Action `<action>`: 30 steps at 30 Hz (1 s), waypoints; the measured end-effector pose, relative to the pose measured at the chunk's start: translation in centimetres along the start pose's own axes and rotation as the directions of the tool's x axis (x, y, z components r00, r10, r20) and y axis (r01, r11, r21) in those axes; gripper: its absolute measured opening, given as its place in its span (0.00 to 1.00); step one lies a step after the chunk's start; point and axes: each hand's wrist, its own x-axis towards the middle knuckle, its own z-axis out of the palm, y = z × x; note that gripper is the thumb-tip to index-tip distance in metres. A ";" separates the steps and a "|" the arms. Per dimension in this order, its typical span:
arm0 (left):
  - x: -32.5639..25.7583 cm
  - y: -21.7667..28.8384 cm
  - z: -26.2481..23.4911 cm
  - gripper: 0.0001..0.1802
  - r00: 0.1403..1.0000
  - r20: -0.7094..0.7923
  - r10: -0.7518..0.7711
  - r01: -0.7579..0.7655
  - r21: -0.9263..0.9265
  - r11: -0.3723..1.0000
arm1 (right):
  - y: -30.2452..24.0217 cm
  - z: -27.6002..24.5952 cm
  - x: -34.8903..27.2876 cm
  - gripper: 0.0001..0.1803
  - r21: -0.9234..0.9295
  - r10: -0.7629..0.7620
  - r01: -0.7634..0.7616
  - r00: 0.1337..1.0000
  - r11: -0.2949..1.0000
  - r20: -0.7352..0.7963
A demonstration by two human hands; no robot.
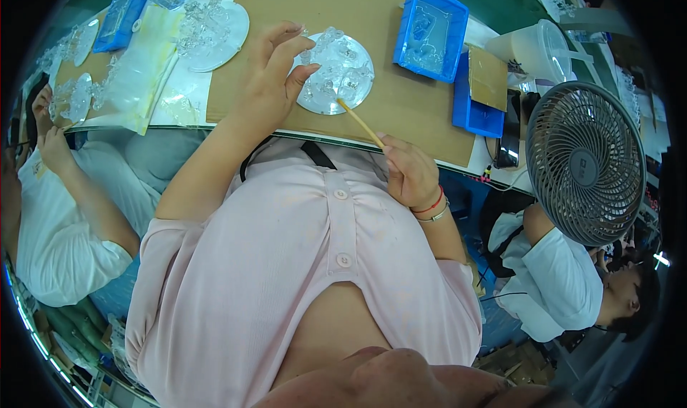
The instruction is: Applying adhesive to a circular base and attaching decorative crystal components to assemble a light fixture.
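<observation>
The round clear plastic tray (336, 75) is best steadied by the open-fingered left hand (272, 75), touching its left edge, while the thin wooden stick (360, 122), clamped in the right hand (409, 172), is kept low at its near rim.

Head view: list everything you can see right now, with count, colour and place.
Round tray: one, clear, full of small clear parts, centre of the cardboard mat.
Stick: one, tan, tip on the tray's near edge.
Cardboard mat: one, brown, on the bench.
Blue bins: two, right of the tray.
Cardboard piece: one, brown, on the lower bin.
Trays of clear parts: several, far left.
Fan: one, grey, right.
White jug: one, behind the fan.
Co-workers: two, white shirts, either side.
Left hand: fingers on the tray's left edge.
Right hand: holds the stick.
</observation>
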 end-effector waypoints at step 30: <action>0.6 0.8 -0.3 0.24 0.997 0.073 0.019 -0.013 -0.085 0.996 | -0.1 -1.8 -0.3 0.03 -0.032 0.120 -0.122 0.990 0.992 -0.076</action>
